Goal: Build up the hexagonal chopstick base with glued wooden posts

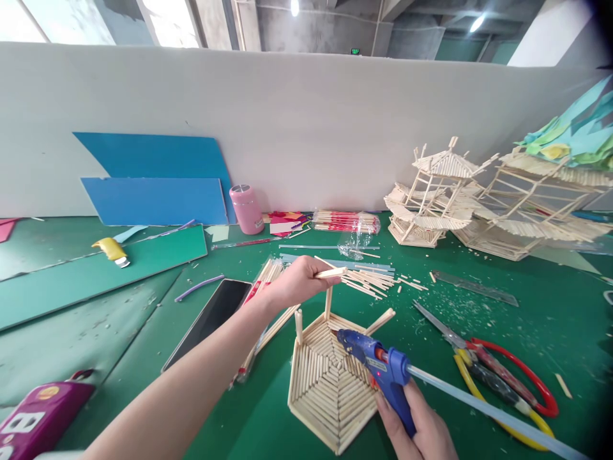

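Note:
My left hand (302, 281) is closed on a short pair of wooden sticks (331, 273), held above the far side of a hexagonal stick panel (320, 396). Stick posts rise from the panel's far corners, among them a left post (299, 327) and a middle post (328, 303); a right-hand one (382, 321) leans outward. In my right hand (421, 425) is a blue hot glue gun (393, 370), its nozzle over the panel near the middle post. A long translucent glue stick (483, 406) runs out of its back. Whether the nozzle touches the panel, I cannot tell.
Loose sticks (366, 282) lie behind the panel. To the right are scissors (493, 370) and a clear ruler (474, 287); stick pavilions (431, 198) stand at the back right. A phone (211, 319), pink bottle (246, 209) and yellow tube (111, 249) are leftward.

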A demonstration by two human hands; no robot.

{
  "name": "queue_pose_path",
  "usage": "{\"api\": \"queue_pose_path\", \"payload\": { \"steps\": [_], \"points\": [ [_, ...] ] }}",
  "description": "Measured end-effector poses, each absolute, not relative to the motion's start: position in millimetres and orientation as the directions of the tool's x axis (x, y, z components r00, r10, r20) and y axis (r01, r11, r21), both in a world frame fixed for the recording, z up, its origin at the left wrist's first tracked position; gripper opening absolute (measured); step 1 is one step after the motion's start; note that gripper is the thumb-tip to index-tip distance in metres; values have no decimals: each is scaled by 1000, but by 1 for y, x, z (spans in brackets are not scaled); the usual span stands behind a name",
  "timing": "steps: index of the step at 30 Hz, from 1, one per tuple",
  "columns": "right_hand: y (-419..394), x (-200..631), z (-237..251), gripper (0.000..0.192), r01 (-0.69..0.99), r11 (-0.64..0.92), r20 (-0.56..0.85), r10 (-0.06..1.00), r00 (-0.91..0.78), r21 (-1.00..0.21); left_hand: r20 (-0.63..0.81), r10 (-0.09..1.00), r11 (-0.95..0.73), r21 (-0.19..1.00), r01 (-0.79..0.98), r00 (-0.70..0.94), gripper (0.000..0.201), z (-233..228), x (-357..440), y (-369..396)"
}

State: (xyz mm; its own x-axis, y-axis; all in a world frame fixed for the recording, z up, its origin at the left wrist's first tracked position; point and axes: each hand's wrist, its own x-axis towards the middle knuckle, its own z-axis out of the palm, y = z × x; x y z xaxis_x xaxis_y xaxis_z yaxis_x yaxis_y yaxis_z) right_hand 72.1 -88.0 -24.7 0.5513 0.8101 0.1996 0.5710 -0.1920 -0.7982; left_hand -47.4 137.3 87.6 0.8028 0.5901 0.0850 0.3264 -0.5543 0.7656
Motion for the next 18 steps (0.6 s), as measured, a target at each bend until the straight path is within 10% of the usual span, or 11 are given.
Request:
{"api": "queue_pose_path", "payload": {
  "steps": [18],
  "points": [
    [-85, 69, -19, 49, 517, -200, 175, 790, 588, -833, 55, 576, -498, 815, 297, 815, 31, 87, -48, 138]
  ]
}}
